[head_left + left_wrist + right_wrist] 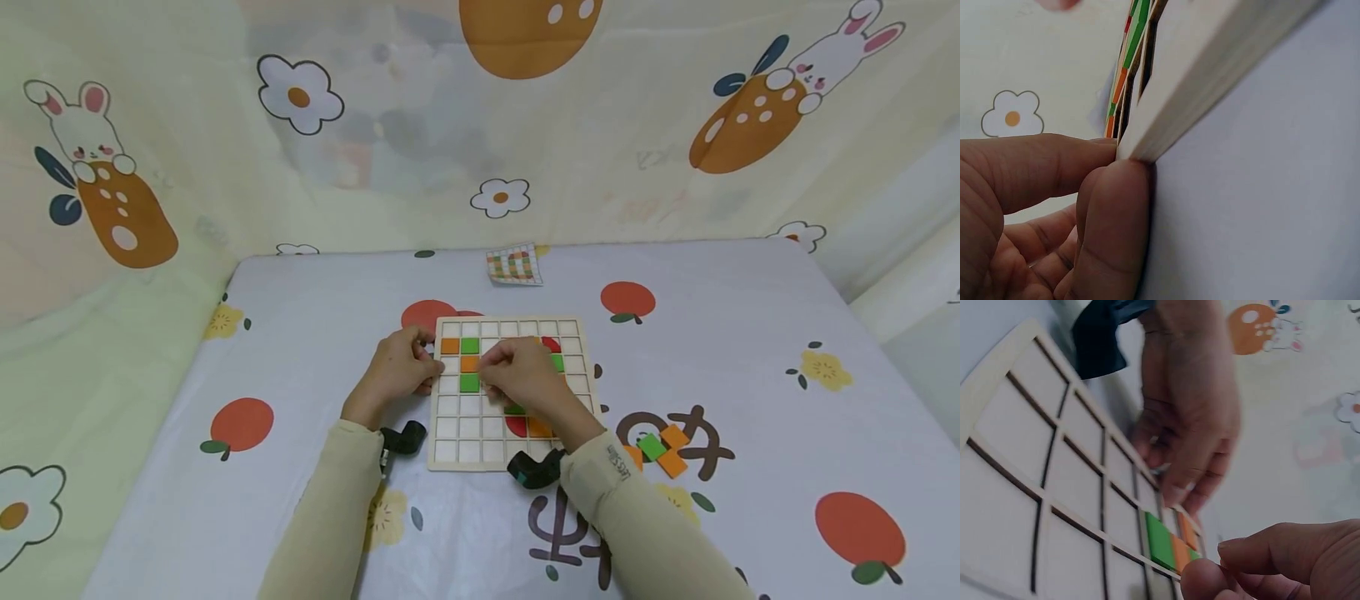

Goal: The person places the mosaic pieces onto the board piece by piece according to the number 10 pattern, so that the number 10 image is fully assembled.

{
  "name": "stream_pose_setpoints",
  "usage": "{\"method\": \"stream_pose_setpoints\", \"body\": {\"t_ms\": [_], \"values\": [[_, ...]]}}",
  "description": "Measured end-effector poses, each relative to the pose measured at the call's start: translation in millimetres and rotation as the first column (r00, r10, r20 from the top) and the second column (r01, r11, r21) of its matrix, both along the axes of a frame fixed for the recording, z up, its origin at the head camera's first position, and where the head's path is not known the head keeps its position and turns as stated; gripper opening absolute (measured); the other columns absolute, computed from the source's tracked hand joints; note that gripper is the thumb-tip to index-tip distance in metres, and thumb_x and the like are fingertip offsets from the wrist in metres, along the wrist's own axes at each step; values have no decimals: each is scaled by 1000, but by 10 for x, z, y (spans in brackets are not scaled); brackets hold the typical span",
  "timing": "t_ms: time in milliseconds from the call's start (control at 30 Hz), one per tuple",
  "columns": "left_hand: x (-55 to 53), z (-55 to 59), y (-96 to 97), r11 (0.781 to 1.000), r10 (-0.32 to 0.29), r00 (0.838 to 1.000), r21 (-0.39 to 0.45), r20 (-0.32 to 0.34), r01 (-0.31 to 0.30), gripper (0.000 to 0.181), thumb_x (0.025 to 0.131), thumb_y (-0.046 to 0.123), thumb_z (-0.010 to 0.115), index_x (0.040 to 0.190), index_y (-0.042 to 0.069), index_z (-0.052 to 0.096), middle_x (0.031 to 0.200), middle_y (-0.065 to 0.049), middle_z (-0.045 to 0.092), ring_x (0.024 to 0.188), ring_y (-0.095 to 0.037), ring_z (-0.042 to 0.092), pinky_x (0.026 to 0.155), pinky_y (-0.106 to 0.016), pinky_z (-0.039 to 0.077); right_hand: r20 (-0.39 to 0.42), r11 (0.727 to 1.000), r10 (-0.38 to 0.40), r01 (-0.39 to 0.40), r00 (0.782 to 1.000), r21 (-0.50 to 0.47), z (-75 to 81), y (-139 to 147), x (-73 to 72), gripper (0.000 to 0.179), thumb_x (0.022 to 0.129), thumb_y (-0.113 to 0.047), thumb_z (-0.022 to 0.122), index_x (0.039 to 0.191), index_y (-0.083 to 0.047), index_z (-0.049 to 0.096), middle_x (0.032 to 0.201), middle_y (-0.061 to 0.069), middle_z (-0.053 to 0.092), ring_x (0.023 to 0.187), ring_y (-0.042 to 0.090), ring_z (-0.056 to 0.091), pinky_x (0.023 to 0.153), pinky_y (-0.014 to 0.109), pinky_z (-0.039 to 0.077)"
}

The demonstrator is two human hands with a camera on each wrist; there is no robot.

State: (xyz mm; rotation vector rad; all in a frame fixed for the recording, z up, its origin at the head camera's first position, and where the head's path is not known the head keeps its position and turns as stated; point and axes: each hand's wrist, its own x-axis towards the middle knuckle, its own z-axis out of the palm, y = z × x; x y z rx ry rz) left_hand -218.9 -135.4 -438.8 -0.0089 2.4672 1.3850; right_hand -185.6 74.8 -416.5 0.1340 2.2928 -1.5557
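A square wooden grid board (pixel 459 452) lies on the table, its shallow cells partly filled with orange, green and red pieces. My left hand (pixel 397 367) pinches the board's left edge; the left wrist view shows thumb and finger (pixel 1116 219) meeting at that edge. Over the middle columns hovers my right hand (pixel 528 379), thumb and fingertips brought together beside an orange tile (pixel 468 364) and a green tile (pixel 469 383). I cannot tell whether a tile is between those fingertips. The right hand covers part of the board. Another orange tile (pixel 450 346) sits near the upper left.
Several loose orange and green tiles, among them a green one (pixel 651 447), lie right of the board by the right sleeve (pixel 637 492). A small card with a coloured grid pattern (pixel 514 265) is at the table's back edge. Printed cloth (pixel 390 158) hangs behind.
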Motion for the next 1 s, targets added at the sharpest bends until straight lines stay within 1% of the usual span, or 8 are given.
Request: {"method": "stream_pose_setpoints", "body": {"t_ms": [100, 267, 367, 467, 600, 700, 867, 1000], "values": [[0, 8, 8, 1000, 6, 1000, 3, 4, -6, 44, 93, 7, 77, 132, 2, 57, 90, -11, 58, 62, -17, 64, 59, -26, 60, -28, 1000, -5, 4, 1000, -23, 38, 165, 66, 11, 97, -13, 73, 102, -4, 73, 77, 12, 69, 61, 21, 61, 51, 23, 49], [3, 16, 16, 1000, 18, 1000, -3, 18, -18, 44, 93, 8, 77, 132, 4, 57, 92, -11, 57, 64, -18, 64, 60, -26, 60, -66, 1000, -12, 13, 998, 23, 76, 581, 226, 18, 98, -17, 71, 108, -2, 73, 80, 13, 69, 66, 21, 63, 52, 25, 48], [3, 18, 13, 1000, 25, 999, -15, 21, -24, 44, 93, 9, 77, 132, 4, 57, 93, -11, 56, 65, -18, 64, 60, -25, 60, -61, 996, -59, 63, 996, 65, 110, 864, 349, 22, 98, -18, 71, 112, 0, 73, 84, 14, 69, 69, 22, 62, 51, 26, 47], [8, 18, 3, 999, 31, 999, -22, 25, -31, 44, 94, 10, 77, 133, 5, 57, 93, -11, 56, 65, -18, 64, 60, -25, 59, -39, 988, -113, 116, 993, 103, 124, 1142, 490, 27, 99, -20, 70, 117, 1, 71, 91, 13, 71, 71, 22, 62, 53, 28, 51], [13, 14, -7, 999, 33, 999, -44, 30, -31, 45, 94, 11, 77, 134, 5, 57, 93, -12, 57, 65, -18, 64, 60, -24, 57, -33, 974, -170, 173, 985, 149, 58, 1506, 672, 32, 100, -23, 70, 119, 2, 69, 88, 11, 70, 69, 20, 61, 54, 27, 52], [13, 8, -2, 998, 28, 999, -60, 30, -26, 45, 94, 12, 77, 134, 6, 56, 93, -12, 58, 65, -19, 63, 60, -24, 57, -19, 959, -211, 211, 977, 188, -16, 1745, 787, 36, 100, -27, 71, 121, 2, 69, 84, 6, 69, 69, 17, 59, 53, 26, 50], [17, 9, 8, 999, 18, 999, -30, 26, -18, 45, 94, 10, 77, 133, 4, 56, 93, -12, 59, 64, -17, 64, 60, -24, 58, -8, 942, -214, 208, 977, 263, -72, 1983, 918, 41, 97, -27, 75, 123, 4, 69, 88, 3, 75, 70, 17, 62, 57, 28, 53], [22, 10, 16, 1000, 10, 1000, 6, 22, -10, 42, 94, 8, 76, 130, 3, 56, 94, -12, 60, 64, -16, 65, 60, -25, 59, 11, 927, -204, 190, 979, 322, -78, 2052, 966, 44, 93, -29, 79, 122, 3, 70, 86, 2, 72, 76, 18, 62, 59, 28, 53]]}}
